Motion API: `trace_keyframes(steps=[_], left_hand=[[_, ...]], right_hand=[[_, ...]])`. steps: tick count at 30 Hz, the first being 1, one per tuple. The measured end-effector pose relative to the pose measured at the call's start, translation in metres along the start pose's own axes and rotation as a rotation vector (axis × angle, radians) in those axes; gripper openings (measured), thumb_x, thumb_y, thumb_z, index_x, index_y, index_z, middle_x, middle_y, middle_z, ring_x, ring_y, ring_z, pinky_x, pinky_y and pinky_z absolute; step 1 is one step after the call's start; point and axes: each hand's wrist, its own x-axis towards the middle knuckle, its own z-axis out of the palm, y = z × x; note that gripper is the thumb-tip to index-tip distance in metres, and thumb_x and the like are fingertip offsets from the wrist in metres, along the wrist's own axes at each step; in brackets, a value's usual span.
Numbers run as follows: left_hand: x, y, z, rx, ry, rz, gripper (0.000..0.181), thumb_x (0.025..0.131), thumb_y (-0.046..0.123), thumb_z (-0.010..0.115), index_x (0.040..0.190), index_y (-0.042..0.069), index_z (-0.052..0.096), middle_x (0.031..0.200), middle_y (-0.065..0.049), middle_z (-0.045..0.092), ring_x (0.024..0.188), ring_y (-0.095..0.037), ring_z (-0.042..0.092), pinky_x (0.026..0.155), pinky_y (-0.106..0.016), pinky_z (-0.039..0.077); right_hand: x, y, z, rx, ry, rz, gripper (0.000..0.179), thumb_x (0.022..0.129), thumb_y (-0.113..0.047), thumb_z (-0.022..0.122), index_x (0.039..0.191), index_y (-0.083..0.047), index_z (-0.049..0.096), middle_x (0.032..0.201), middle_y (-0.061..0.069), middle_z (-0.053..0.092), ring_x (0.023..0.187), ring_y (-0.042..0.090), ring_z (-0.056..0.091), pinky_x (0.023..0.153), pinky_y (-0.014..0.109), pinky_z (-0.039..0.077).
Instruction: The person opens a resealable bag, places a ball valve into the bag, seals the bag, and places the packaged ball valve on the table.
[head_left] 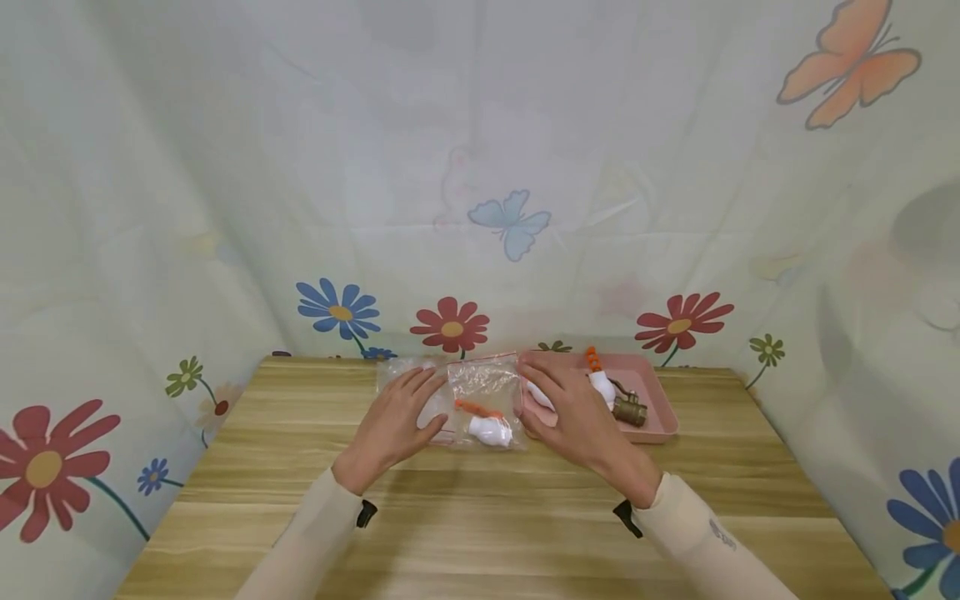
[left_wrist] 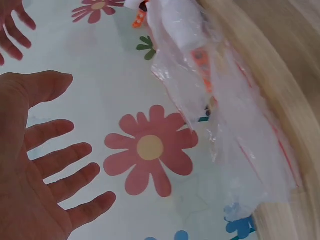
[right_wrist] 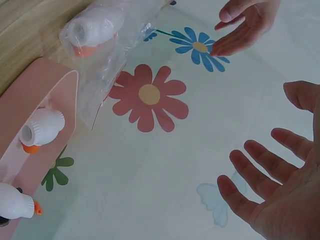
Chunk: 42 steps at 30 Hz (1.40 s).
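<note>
On the table lies a clear zip bag (head_left: 483, 383) with a red seal line. Inside it is a white plastic fitting (head_left: 491, 431) with an orange handle (head_left: 478, 408), like a small valve. Another clear bag (head_left: 437, 410) lies partly under it on the left, half hidden by my left hand (head_left: 396, 421). That hand is raised above the bags, its fingers apart and holding nothing, as the left wrist view shows. My right hand (head_left: 576, 412), equally bare, hovers over the bag's right edge and the pink tray (head_left: 663, 408), covering part of both.
The tray holds white fittings (right_wrist: 44, 126) with orange handles and a brass valve (head_left: 630, 410). It stands right of the bag, near the table's back edge. A flower-printed curtain (head_left: 510, 125) hangs behind and beside the wooden table (head_left: 480, 533).
</note>
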Motion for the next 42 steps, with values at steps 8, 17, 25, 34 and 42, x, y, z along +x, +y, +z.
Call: trace_keyframes(steps=[8,17,25,34,42], left_hand=[[-0.013,-0.012,0.014,0.024,-0.060,-0.031,0.057,0.087,0.037,0.072,0.136,0.013,0.057,0.138,-0.009,0.059,0.129,-0.029,0.054,0.103,-0.050,0.047],[-0.021,-0.025,0.036,0.013,-0.097,-0.049,0.050,0.087,0.033,0.073,0.131,0.013,0.060,0.130,-0.007,0.064,0.120,-0.028,0.059,0.097,-0.047,0.052],[-0.021,-0.034,0.052,0.049,-0.136,-0.068,0.041,0.086,0.026,0.074,0.125,0.014,0.065,0.123,-0.005,0.067,0.113,-0.025,0.062,0.091,-0.044,0.054],[-0.018,-0.039,0.063,0.063,-0.156,-0.095,0.032,0.085,0.022,0.075,0.116,0.014,0.069,0.112,-0.004,0.071,0.098,-0.023,0.065,0.078,-0.041,0.056],[-0.016,-0.042,0.071,0.076,-0.165,-0.095,0.020,0.086,0.017,0.073,0.106,0.015,0.072,0.100,-0.002,0.071,0.090,-0.022,0.065,0.072,-0.040,0.055]], right_hand=[[-0.013,-0.010,-0.003,-0.010,-0.058,0.029,0.056,0.083,-0.029,0.075,0.132,-0.008,0.060,0.133,0.012,0.062,0.121,0.031,0.058,0.099,0.051,0.047],[-0.030,-0.016,0.003,-0.008,-0.110,0.041,0.051,0.090,-0.039,0.067,0.133,-0.012,0.060,0.134,0.007,0.062,0.121,0.028,0.060,0.100,0.049,0.048],[-0.036,-0.025,0.008,0.014,-0.147,0.080,0.055,0.084,-0.032,0.075,0.134,-0.014,0.060,0.135,0.004,0.061,0.120,0.027,0.061,0.097,0.047,0.050],[-0.041,-0.029,0.016,0.019,-0.169,0.070,0.054,0.085,-0.035,0.074,0.132,-0.014,0.060,0.129,0.004,0.064,0.116,0.026,0.063,0.095,0.045,0.051],[-0.046,-0.032,0.021,0.038,-0.201,0.098,0.051,0.087,-0.036,0.072,0.132,-0.016,0.060,0.129,0.005,0.064,0.116,0.025,0.063,0.095,0.045,0.052]])
